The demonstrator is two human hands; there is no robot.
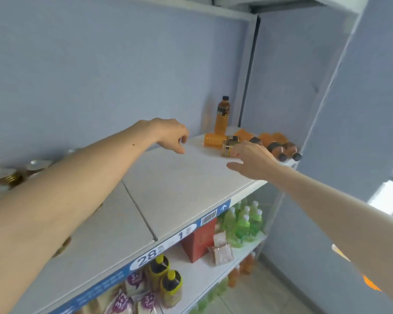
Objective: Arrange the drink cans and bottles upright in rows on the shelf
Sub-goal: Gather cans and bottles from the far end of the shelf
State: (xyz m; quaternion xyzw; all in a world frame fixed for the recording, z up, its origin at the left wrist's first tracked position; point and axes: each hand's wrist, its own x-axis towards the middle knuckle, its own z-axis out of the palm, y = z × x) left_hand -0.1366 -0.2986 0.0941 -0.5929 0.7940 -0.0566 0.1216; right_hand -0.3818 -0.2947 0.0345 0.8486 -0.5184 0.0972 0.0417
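Orange bottles (275, 143) lying on white shelf (179, 184), blue wall (100, 64) behind.

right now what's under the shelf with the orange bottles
Green bottles, a red box and yellow-capped bottles sit on the lower shelf. Its back part is hidden by the top shelf.

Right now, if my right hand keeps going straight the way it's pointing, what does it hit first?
Most likely the orange bottle lying on its side, just ahead of your right hand's fingertips on the shelf. Depth is hard to judge; they may already be touching.
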